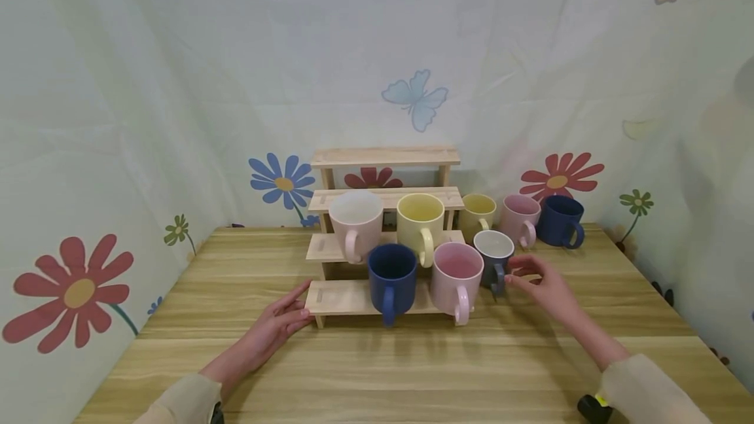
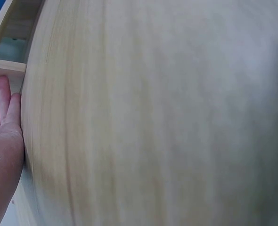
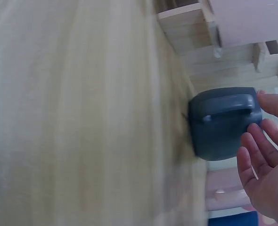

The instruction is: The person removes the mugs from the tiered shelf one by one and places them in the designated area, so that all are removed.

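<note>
A stepped wooden stand (image 1: 338, 297) bears a dark blue mug (image 1: 393, 286) and a pink mug (image 1: 456, 280) on its lowest board. On the board above sit a white mug (image 1: 356, 224) and a yellow mug (image 1: 419, 214). My left hand (image 1: 273, 332) touches the left end of the lowest board with mostly straight fingers (image 2: 3, 101). Right of the stand is a grey mug with a pale inside (image 1: 491, 260), its handle (image 3: 231, 104) turned outward. My right hand (image 1: 544, 286) is at the grey mug's right side, fingers (image 3: 257, 150) loosely bent; contact is hard to tell.
Behind the grey mug stand another yellow mug (image 1: 476, 214), another pink mug (image 1: 520, 218) and another dark blue mug (image 1: 556, 224) on the wooden table (image 1: 389, 378). A flowered curtain (image 1: 194, 70) hangs behind and at both sides. The stand's upper boards (image 1: 385, 156) rise at the back.
</note>
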`<state>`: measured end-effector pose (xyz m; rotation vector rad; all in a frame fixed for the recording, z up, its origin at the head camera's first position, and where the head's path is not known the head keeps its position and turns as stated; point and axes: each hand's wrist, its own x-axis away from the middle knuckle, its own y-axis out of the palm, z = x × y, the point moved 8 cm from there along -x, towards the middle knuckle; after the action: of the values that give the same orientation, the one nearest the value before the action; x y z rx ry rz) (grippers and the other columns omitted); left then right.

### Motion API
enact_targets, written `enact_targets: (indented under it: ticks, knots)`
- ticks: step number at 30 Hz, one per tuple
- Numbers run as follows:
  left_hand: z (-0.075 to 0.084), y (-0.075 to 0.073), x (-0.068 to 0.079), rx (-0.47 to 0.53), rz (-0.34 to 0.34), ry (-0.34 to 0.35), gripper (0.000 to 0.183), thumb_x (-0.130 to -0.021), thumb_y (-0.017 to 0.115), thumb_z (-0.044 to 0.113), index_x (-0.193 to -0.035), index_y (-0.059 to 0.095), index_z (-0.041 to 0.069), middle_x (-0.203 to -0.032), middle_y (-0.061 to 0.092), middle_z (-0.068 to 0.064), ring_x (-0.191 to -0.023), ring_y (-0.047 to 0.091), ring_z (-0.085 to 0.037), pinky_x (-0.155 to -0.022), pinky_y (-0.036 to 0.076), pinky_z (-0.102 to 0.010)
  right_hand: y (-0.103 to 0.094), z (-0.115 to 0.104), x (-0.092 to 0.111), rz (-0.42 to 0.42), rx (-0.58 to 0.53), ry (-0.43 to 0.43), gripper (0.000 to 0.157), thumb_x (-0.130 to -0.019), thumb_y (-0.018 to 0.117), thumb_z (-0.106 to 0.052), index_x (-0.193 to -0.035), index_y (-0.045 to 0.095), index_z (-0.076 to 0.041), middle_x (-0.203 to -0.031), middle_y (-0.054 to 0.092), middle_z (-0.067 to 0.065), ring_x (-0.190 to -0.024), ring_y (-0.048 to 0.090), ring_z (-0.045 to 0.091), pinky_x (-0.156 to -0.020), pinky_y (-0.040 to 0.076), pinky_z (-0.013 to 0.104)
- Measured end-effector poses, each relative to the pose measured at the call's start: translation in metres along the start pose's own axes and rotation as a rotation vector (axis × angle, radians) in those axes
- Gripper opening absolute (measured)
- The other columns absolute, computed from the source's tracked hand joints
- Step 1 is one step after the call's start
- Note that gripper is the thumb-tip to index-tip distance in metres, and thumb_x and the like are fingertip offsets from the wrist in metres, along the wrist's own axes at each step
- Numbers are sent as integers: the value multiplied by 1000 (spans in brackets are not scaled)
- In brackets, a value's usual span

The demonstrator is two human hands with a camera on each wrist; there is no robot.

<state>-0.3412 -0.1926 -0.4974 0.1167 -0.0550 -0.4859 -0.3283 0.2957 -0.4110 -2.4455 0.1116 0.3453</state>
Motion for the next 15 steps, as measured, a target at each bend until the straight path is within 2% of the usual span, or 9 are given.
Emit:
enact_targets:
  ticks: [2, 8, 15]
  knots:
    - [0, 0, 0, 1, 2, -1, 71, -101, 50, 6, -159, 8, 6, -121, 59, 0, -110, 64, -8, -103, 51, -21, -6, -5, -1, 21, 7, -12, 43, -90, 73, -25, -124, 60, -2, -120, 66, 21, -104, 63, 24, -74, 51, 15]
    - [-1, 0, 0, 4, 2, 0, 72, -101, 51, 7, -159, 9, 6, -119, 57, -2, -110, 64, -8, -104, 51, -21, -25, -22, -5, 89, 15, -72, 40, -91, 72, -24, -123, 61, -2, -117, 67, 20, -94, 57, -5, -72, 50, 13]
    - [0, 0, 0, 4, -1, -2, 72, -101, 51, 8, -159, 9, 7, -122, 57, -2, -111, 63, -8, -104, 50, -21, -33, -49, -8, 152, 4, -110, 39, -93, 70, -28, -124, 61, -6, -116, 66, 15, -94, 57, -7, -74, 49, 5]
